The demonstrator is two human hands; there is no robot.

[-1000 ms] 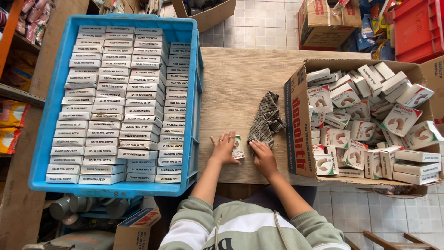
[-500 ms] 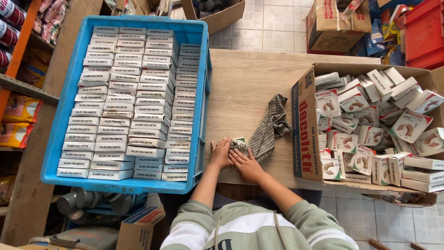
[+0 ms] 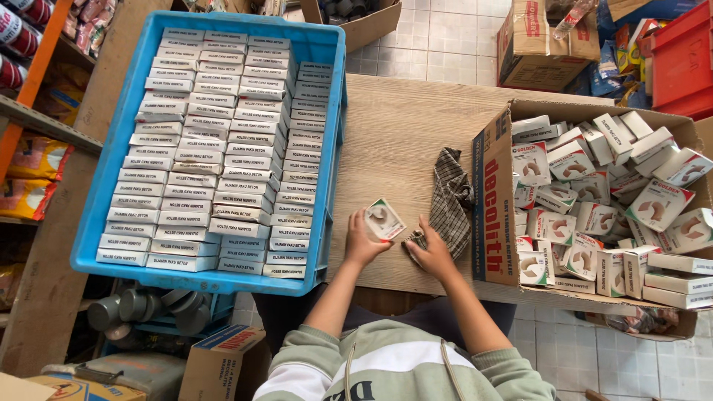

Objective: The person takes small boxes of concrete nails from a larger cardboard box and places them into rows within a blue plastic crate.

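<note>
My left hand holds a small white box with a green and red print just above the wooden table. Beside it, my right hand rests on the near end of a checked grey cloth lying on the table. To the left stands a blue plastic crate filled with tidy rows of small white boxes. To the right, an open cardboard carton holds several loose boxes of the same kind.
Shelves with packaged goods run along the left. Cardboard boxes and red crates stand on the tiled floor beyond the table. Grey metal cans and a carton sit under the crate.
My left hand has lifted the small box off the table and tilted it. My right hand has let go of the box and moved right onto the cloth's end.
</note>
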